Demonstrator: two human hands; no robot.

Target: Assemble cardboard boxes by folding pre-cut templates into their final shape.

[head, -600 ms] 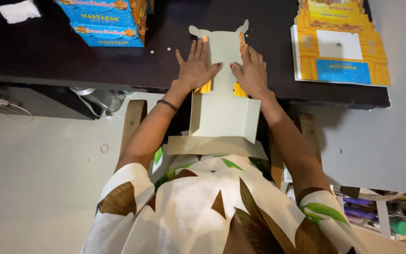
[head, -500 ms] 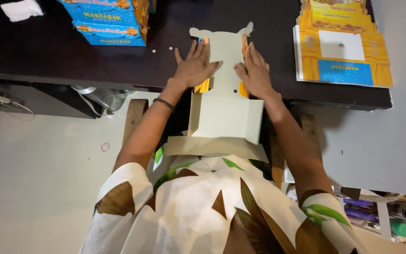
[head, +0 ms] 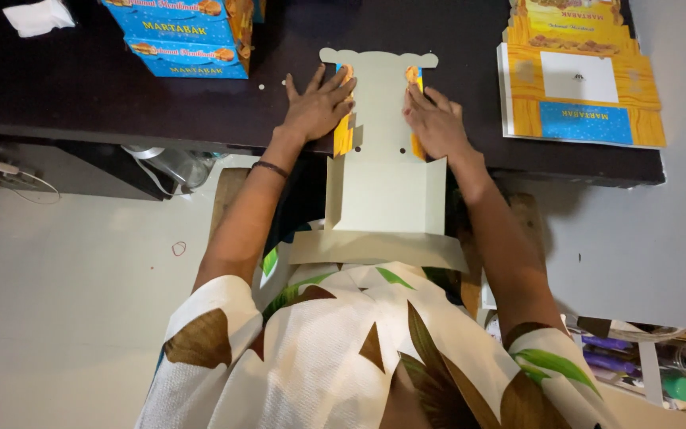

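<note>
I see both hands laid flat on an unfolded cardboard box blank (head: 383, 171), grey side up, which lies on the dark bench (head: 81, 87) with its near part hanging over the bench edge toward my lap. My left hand (head: 319, 107) presses the blank's left side flap, fingers (head: 335, 87) spread and released, grasping nothing; the flap's orange printed face shows just beside the palm. My right hand (head: 436, 121) presses the right side flap the same way, fingers extended and flat, also grasping nothing. A dark bracelet (head: 270, 168) sits on my left wrist.

To the left on the bench stand 2 stacked blue and orange folded boxes (head: 188, 36), well apart from the left hand, and a crumpled white tissue (head: 39, 16) lies at the far left corner. To the right rests a pile of flat yellow and blue box blanks (head: 581, 83), near the right hand but not touching it. A red rubber band (head: 179, 249) lies on the pale floor (head: 65, 302) below the bench.
</note>
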